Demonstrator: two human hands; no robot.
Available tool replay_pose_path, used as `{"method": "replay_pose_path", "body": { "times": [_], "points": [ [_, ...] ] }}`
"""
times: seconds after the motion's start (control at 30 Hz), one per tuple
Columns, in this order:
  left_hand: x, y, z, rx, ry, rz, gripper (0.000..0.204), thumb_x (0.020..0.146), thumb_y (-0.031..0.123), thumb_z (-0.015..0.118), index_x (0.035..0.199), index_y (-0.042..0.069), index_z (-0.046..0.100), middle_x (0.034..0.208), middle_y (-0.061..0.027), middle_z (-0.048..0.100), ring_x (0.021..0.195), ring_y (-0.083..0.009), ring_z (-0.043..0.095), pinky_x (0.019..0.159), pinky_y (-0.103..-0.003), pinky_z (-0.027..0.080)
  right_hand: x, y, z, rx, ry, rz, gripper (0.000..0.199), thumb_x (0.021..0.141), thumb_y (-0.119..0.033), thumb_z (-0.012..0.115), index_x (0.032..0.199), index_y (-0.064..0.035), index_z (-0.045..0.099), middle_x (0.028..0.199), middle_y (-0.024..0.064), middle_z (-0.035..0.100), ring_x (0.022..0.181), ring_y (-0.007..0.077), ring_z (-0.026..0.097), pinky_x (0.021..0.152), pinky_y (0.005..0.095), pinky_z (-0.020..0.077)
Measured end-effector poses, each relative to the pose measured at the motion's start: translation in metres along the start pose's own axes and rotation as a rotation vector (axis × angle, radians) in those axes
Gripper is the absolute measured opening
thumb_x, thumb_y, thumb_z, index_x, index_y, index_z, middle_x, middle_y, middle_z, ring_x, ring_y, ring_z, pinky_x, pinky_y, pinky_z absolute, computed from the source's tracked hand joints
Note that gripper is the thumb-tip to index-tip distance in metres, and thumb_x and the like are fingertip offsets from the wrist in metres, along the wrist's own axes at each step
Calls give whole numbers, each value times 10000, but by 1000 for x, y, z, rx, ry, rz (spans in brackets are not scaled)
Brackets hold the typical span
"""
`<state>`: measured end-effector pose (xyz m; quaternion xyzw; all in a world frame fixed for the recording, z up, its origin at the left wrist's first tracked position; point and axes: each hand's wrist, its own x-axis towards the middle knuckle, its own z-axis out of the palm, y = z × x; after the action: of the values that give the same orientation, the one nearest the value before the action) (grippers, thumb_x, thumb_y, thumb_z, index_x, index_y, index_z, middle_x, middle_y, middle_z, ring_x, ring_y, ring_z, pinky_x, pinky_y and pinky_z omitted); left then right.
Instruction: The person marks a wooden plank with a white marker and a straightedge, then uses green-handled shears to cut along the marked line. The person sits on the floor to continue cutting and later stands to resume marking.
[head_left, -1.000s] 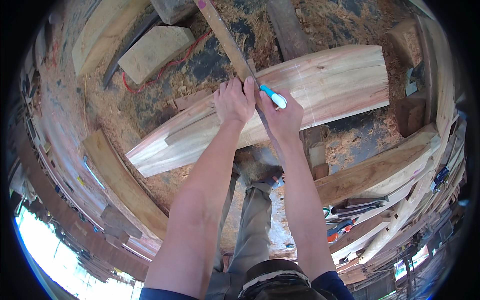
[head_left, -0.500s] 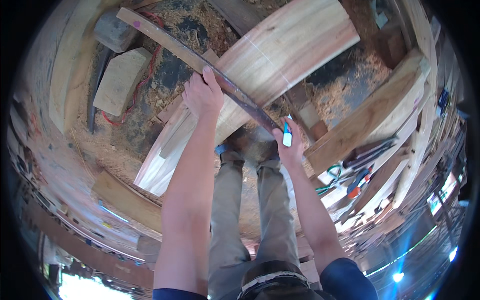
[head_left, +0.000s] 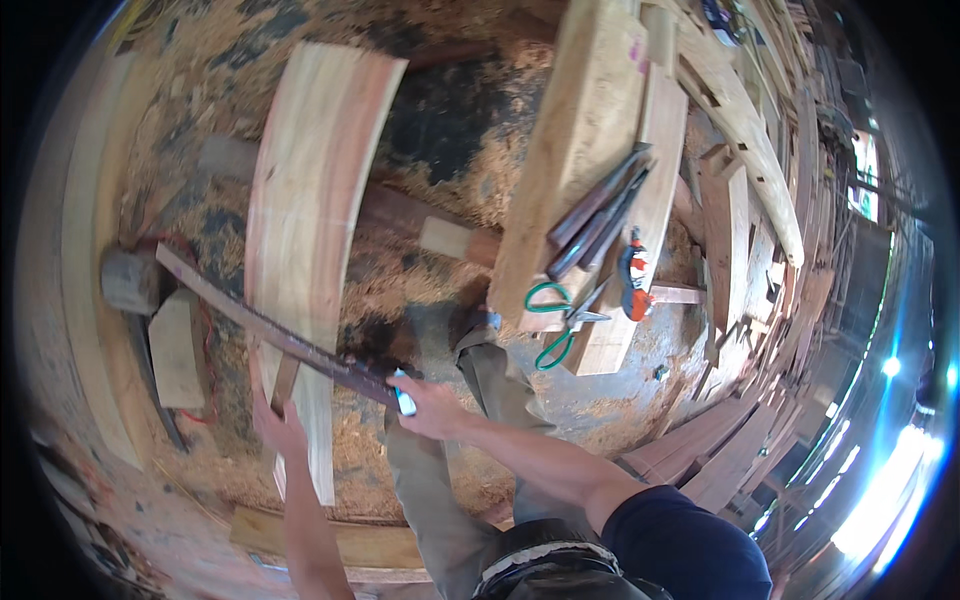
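A long, narrow wooden strip [head_left: 240, 315] with a dark edge lies slantwise across a broad, pale plank [head_left: 305, 200] with reddish streaks. My right hand [head_left: 432, 408] is closed round the near right end of the strip, with a small white and teal object [head_left: 404, 393] held in the same grip; its exact kind is unclear. My left hand [head_left: 280, 430] pinches a short wooden piece [head_left: 286, 380] over the plank's near end. That piece meets the strip from below; whether the two are joined I cannot tell.
On a thick timber [head_left: 570, 130] at the right lie green-handled scissors [head_left: 568, 318], several dark tools [head_left: 598, 215] and an orange and blue tool [head_left: 635, 275]. A grey block [head_left: 130, 280] and a wooden block [head_left: 180, 350] sit at the left. Sawdust covers the ground.
My view has turned to the right, so the plank now appears more upright and farther left. My left hand has moved from the long strip to the short piece; my right hand keeps its hold.
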<state>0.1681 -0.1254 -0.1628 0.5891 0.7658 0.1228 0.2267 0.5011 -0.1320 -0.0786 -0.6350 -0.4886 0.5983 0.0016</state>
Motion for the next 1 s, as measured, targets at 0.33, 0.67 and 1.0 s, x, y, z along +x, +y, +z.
{"method": "replay_pose_path", "body": {
  "times": [0.33, 0.67, 1.0],
  "points": [
    [-15, 253, -52, -222, -460, -114, 505, 760, 436, 901, 970, 22, 703, 708, -137, 695, 683, -333, 704, 649, -448, 547, -151, 54, -283, -128, 494, -296, 574, 761, -247, 903, 1270, -96, 683, 1151, 148, 737, 987, 338, 740, 882, 415, 601],
    [117, 624, 65, 74, -511, 414, 634, 884, 631, 705, 1027, 14, 706, 955, -228, 755, 933, -418, 731, 805, -509, 579, -159, 208, -496, -109, 1197, -8, 465, 859, -124, 817, 1291, -59, 657, 1086, 191, 731, 1014, 382, 712, 881, 447, 552],
    [163, 722, 177, 296, -523, 555, 633, 906, 616, 699, 1112, 19, 735, 1005, -221, 758, 983, -386, 735, 861, -495, 581, -189, 194, -415, 47, 1183, -9, 383, 895, -144, 804, 1244, -16, 717, 955, 151, 768, 853, 263, 724, 809, 381, 559]
  ]
}}
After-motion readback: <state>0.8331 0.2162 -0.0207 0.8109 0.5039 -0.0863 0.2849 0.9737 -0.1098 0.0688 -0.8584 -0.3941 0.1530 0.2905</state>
